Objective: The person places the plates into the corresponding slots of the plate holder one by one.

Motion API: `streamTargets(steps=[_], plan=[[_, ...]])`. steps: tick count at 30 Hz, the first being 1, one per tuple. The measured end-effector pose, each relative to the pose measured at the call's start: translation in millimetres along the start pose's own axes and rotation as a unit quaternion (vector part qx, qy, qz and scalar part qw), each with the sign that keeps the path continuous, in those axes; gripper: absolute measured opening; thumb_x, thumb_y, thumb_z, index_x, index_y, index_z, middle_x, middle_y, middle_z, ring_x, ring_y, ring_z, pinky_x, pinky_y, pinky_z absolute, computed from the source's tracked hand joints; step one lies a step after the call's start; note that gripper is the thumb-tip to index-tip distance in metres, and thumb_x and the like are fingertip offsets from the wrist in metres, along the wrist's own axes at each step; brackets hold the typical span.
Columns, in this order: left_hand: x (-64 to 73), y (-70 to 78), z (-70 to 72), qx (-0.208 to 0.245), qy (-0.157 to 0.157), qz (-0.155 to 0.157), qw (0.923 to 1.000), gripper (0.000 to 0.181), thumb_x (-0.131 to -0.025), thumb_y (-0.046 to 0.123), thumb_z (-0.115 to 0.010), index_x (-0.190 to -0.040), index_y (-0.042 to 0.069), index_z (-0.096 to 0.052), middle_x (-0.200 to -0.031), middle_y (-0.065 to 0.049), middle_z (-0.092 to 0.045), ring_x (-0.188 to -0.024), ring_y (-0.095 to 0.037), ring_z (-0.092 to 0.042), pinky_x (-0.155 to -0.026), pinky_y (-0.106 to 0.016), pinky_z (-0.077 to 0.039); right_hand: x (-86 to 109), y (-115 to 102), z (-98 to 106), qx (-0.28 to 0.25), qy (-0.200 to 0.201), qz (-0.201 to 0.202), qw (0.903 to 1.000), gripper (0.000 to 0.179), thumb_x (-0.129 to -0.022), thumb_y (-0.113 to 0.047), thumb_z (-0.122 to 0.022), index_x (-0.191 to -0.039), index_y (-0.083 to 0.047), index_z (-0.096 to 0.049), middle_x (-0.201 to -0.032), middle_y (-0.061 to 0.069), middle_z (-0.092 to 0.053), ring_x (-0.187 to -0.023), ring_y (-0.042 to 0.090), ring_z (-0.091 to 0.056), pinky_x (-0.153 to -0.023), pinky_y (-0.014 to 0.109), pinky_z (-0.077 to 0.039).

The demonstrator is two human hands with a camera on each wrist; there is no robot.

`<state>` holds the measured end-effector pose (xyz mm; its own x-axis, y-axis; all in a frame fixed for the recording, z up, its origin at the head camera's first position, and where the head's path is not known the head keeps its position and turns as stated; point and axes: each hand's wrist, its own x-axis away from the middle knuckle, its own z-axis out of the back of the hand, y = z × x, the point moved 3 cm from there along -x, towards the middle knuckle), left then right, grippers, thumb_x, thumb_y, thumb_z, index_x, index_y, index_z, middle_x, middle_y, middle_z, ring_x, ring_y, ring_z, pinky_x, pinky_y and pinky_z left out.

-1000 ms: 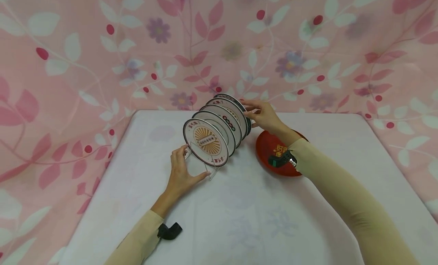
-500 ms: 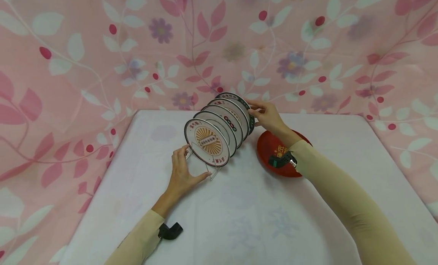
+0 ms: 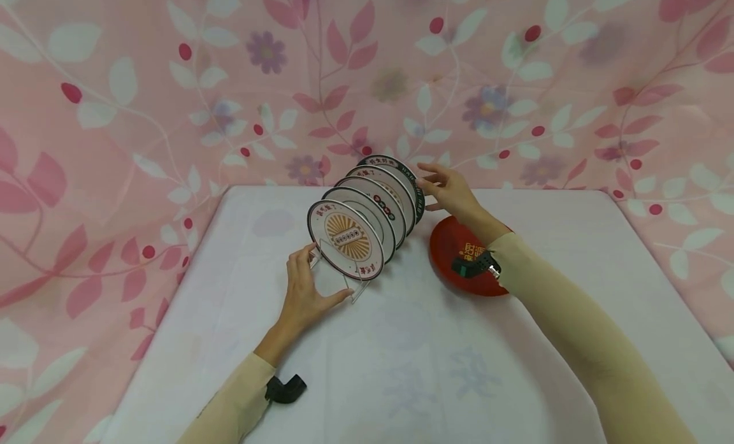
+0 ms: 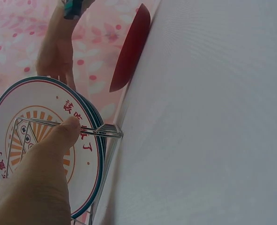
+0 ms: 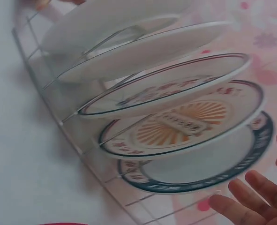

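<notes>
Several round white plates with dark rims stand on edge, one behind another, in a metal wire plate rack (image 4: 111,131). The front plate (image 3: 344,237) bears an orange sunburst and red characters. At the far end, the rear plate (image 5: 194,176) has a dark green lettered band. My left hand (image 3: 304,291) holds the rack's near end, fingers on its left side and thumb on its right wire; the fingers are hidden in the left wrist view. My right hand (image 3: 450,192) hovers just right of the rear plate, fingers spread and slightly bent, holding nothing.
A red round dish (image 3: 450,253) with gold characters lies right of the rack, partly under my right forearm. All stands on a white-covered table (image 3: 401,367). Behind its far edge hangs a pink floral cloth (image 3: 390,68).
My right hand has let go of the rear plate and drawn slightly away to the right, its fingers spreading. My left hand and the rack stay in place.
</notes>
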<state>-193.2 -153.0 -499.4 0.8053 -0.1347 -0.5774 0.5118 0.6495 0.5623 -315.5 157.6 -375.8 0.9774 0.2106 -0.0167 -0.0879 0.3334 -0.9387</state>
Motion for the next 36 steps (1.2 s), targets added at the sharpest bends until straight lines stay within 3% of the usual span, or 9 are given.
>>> streamTargets(steps=[6,13,16,21,28,36], plan=[[1.5,2.0,-3.7,0.004,-0.008,0.001,1.0,0.12,-0.056,0.049,-0.092,-0.145,-0.001,-0.03,-0.129,-0.024,-0.038,-0.118,-0.03,-0.038,-0.098,-0.043,-0.039,42.3,2.7,38.0,-0.012,0.011,0.019,0.9997,0.048,-0.099,-0.03,-0.058,-0.144,-0.02,-0.049,-0.127,0.01,-0.063,-0.104,0.02,-0.068,-0.079,0.042,-0.059],[-2.2,6.0,-5.0,0.007,-0.015,0.004,0.9999,0.12,-0.056,0.047,-0.092,-0.146,-0.001,-0.028,-0.129,-0.024,-0.038,-0.119,-0.031,-0.037,-0.1,-0.043,-0.038,114.0,44.1,83.8,0.003,-0.032,-0.005,0.9995,0.046,-0.102,-0.024,-0.053,-0.146,-0.016,-0.045,-0.119,-0.008,-0.067,-0.103,0.012,-0.069,-0.078,0.036,-0.059],[-1.7,5.2,-5.6,0.006,-0.022,0.011,0.9997,0.12,-0.058,0.048,-0.091,-0.147,0.001,-0.027,-0.13,-0.024,-0.038,-0.12,-0.031,-0.037,-0.1,-0.042,-0.038,141.5,62.4,97.9,-0.002,-0.042,0.005,0.9991,0.043,-0.102,-0.017,-0.05,-0.146,-0.014,-0.046,-0.116,-0.011,-0.067,-0.102,0.011,-0.069,-0.076,0.035,-0.059],[0.8,3.3,-4.9,0.004,-0.024,0.019,0.9995,0.12,-0.058,0.048,-0.091,-0.148,0.001,-0.026,-0.13,-0.024,-0.038,-0.12,-0.03,-0.036,-0.099,-0.042,-0.038,175.5,88.2,114.0,0.018,-0.029,0.002,0.9994,0.043,-0.102,-0.014,-0.05,-0.145,-0.007,-0.044,-0.114,-0.003,-0.069,-0.097,0.016,-0.07,-0.071,0.039,-0.06],[1.8,1.9,-3.7,0.011,-0.023,0.019,0.9995,0.12,-0.058,0.047,-0.092,-0.147,0.001,-0.027,-0.13,-0.024,-0.037,-0.119,-0.03,-0.035,-0.099,-0.042,-0.037,196.7,125.8,126.3,0.015,0.011,-0.084,0.9963,0.05,-0.101,-0.025,-0.053,-0.146,-0.007,-0.04,-0.106,-0.002,-0.065,-0.089,0.017,-0.071,-0.069,0.039,-0.06],[1.5,2.4,-4.0,0.017,-0.025,0.017,0.9994,0.12,-0.058,0.045,-0.093,-0.147,0.001,-0.027,-0.13,-0.024,-0.037,-0.119,-0.03,-0.035,-0.099,-0.043,-0.037,192.9,145.1,114.9,0.003,-0.004,-0.158,0.9874,0.069,-0.1,-0.034,-0.054,-0.152,0.0,-0.024,-0.109,0.003,-0.062,-0.086,0.015,-0.07,-0.07,0.041,-0.06]])
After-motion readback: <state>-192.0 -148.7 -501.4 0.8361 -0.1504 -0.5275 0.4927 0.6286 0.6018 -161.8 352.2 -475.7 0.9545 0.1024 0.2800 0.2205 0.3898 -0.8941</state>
